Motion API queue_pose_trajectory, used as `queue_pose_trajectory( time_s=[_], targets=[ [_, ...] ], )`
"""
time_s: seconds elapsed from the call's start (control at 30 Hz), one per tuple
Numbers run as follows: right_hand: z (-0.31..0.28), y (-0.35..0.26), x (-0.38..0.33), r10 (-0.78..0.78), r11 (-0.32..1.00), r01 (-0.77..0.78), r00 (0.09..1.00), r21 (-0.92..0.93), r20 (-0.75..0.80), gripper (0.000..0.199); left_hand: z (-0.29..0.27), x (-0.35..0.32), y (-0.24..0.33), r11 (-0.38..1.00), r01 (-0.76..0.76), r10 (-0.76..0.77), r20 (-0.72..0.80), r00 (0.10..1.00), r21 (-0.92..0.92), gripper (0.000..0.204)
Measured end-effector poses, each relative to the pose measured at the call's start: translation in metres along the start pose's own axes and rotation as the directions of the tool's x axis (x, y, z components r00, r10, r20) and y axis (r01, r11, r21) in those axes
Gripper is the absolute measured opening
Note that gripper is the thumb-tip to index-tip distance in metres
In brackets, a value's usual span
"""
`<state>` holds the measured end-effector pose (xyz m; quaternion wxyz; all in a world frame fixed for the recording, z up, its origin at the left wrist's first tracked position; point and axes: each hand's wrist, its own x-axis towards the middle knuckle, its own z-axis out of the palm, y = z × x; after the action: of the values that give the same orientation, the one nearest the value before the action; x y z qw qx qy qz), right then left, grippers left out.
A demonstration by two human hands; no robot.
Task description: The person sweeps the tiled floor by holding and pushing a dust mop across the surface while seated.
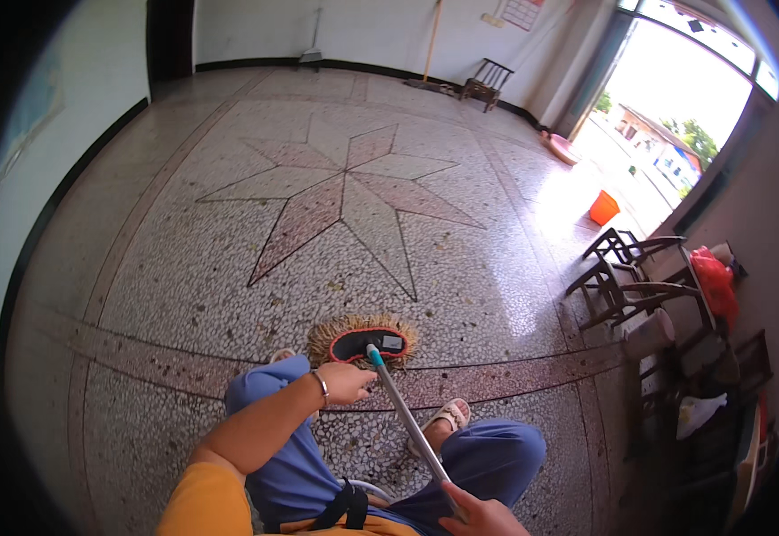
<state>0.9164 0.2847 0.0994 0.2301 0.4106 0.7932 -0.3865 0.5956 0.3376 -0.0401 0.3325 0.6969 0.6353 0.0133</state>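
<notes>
Right hand (486,516) and left hand (347,384) are well apart: the right is closed round the near end of the mop handle (405,415), while the left reaches low beside its far end, fingers loosely bent, and whether they touch the handle or the strands I cannot tell. The mop head (349,345) rests on the speckled floor (461,277) straight ahead of the person, just beyond the left hand, which is much the nearer of the two. Its long axis runs from left to right across the view, whereas the handle slants from its teal joint (373,355) back toward the lower right, passing between the person's knees. One sandal (282,355) is just beside the left end of the strands; the other sandal (454,415) stands to the right of the handle. Of the containers, an orange bucket (604,208) stands near the open doorway, with a pink basin (562,149) farther off by the same opening; what either holds cannot be made out. Among the dark chairs (617,290) on the right hangs a red bag (716,286), its contents hidden too.
</notes>
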Motion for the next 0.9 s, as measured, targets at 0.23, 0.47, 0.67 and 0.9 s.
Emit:
queue_pose_trajectory(
  time_s=[0.23,0.47,0.67,0.9],
  targets=[
    [0.013,-0.005,0.039,0.096,0.965,0.006,0.922,0.263,-0.375,0.044,-0.004,-0.001,0.014,0.996,-0.07,0.074,-0.06,0.995,0.061,0.043],
    [0.017,0.0,0.205,-0.127,0.992,0.106,0.873,-0.07,-0.472,0.049,0.003,0.015,-0.002,0.998,-0.039,0.04,-0.024,0.999,0.039,0.04],
    [0.034,0.003,0.289,-0.047,0.999,0.042,0.884,-0.022,-0.464,0.053,-0.001,0.025,-0.008,0.993,0.115,-0.114,-0.007,0.993,0.033,0.037],
    [0.049,0.019,0.174,-0.125,0.982,0.163,0.941,0.098,-0.315,0.059,0.002,0.005,-0.006,0.997,0.064,-0.062,-0.07,0.996,0.03,0.033]
  ],
)
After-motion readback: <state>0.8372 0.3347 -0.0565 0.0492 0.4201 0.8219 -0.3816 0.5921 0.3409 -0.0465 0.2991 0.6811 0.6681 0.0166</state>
